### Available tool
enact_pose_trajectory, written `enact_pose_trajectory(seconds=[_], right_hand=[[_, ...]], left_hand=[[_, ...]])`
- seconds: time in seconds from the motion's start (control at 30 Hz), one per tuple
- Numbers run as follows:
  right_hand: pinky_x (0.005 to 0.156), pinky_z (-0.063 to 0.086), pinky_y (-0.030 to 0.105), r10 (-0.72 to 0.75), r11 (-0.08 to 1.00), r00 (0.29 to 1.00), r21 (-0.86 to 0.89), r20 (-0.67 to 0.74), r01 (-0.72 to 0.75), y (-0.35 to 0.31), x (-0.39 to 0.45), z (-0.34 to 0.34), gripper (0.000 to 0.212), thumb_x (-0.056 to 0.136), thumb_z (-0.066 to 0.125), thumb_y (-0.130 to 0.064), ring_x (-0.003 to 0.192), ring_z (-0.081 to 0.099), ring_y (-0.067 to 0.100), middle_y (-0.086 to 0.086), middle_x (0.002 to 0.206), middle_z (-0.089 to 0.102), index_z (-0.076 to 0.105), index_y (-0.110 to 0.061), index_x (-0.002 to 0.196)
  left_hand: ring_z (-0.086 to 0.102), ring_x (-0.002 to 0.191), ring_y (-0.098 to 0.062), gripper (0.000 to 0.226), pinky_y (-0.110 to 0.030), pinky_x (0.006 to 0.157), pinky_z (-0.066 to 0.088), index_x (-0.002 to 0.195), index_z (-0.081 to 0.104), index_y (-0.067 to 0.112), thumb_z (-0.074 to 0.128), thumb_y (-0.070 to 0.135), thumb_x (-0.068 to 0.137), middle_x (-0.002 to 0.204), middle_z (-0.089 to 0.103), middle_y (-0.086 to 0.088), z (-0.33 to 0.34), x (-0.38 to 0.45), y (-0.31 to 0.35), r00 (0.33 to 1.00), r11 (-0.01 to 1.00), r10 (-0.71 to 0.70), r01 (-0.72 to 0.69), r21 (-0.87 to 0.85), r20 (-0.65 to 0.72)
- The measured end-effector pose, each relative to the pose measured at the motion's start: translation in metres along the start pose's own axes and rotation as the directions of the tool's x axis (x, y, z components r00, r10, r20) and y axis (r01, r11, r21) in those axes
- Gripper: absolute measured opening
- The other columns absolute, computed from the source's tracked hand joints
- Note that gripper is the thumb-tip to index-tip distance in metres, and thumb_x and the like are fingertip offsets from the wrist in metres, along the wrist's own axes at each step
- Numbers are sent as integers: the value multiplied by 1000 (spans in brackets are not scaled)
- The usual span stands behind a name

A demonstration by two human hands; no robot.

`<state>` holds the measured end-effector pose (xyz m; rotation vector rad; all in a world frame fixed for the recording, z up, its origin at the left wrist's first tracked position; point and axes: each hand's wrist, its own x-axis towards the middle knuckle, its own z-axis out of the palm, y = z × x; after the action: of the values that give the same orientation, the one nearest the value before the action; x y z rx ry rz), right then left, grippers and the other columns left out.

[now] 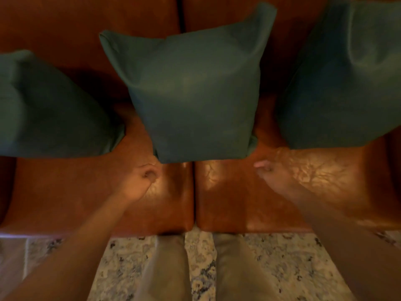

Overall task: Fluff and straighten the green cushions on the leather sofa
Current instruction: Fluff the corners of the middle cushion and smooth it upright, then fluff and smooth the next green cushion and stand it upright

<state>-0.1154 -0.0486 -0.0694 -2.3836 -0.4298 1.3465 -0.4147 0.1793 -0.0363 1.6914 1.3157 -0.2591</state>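
Floor below w/ a mottled cream-and-grey patterned rug [282,263]; strip of pale hard floor [13,257] at far left beside the rug; light is dim & warm, w/ dappled bright patches; picture blurred overall.

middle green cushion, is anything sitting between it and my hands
Nothing visible. The left hand and right hand hover over bare leather sofa seat just below the middle green cushion, one near each bottom corner, apparently not touching it.
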Motion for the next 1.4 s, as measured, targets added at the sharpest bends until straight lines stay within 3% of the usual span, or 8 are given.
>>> enact_pose_trajectory(seconds=[0.13,0.27,0.37,0.47,0.57,0.8,0.93,1.4], right_hand=[[72,49,25,-82,994,995,75,63,78,-20,-30,8,12,93,59,-17,83,64,16,0,92,69,69,-21,99],[95,51,44,-144,986,983,96,112,134,-34,-72,9,12,94,57,-18,101,66,26,5,104,69,66,-26,94],[94,52,44,-177,981,980,99,94,167,-33,-100,9,13,95,56,-18,98,66,23,4,101,70,68,-22,98],[95,51,41,-180,979,983,101,41,175,-26,-129,3,16,95,55,-18,98,65,19,2,102,70,68,-21,103],[93,51,37,-199,976,980,86,-7,199,-17,-159,-6,17,96,54,-19,98,65,17,0,102,70,68,-22,104],[87,53,38,-245,964,968,97,-54,249,10,-209,-42,13,97,55,-24,91,64,17,-1,97,69,67,-26,101],[86,53,38,-266,960,963,72,-50,269,26,-201,-74,14,97,55,-23,92,64,18,0,98,69,67,-25,101],[62,40,17,-351,936,936,-21,-39,350,82,-110,-275,11,96,57,-24,74,59,2,-11,89,67,67,-29,94]], left_hand=[[63,84,-37,13,-43,82,50,96,68,2,55,0,94,98,69,-24,16,-32,39,1000,998,11,-10,-63,14],[60,84,-29,19,-45,86,51,95,66,7,50,-3,94,86,66,-11,29,-62,73,996,990,79,-74,-123,35],[59,80,-28,30,-36,76,48,82,63,22,50,-2,94,77,65,-1,39,-83,89,993,988,107,-100,-118,56],[64,81,-36,28,-46,82,53,82,65,23,51,1,94,79,68,-4,49,-102,98,983,985,160,-153,-84,89],[64,70,-26,30,-35,68,51,76,64,32,54,9,92,83,72,-3,57,-123,104,967,972,237,-236,-19,89],[67,78,-29,28,-41,70,53,74,61,36,56,17,94,79,71,0,67,-168,131,951,953,289,-296,58,111],[67,75,-13,29,-24,64,49,72,58,40,56,21,94,80,71,8,78,-171,157,951,942,295,-306,140,92],[66,84,-17,14,-29,77,48,92,71,21,59,14,92,88,73,-1,177,-132,323,982,979,166,-152,136,-93]])
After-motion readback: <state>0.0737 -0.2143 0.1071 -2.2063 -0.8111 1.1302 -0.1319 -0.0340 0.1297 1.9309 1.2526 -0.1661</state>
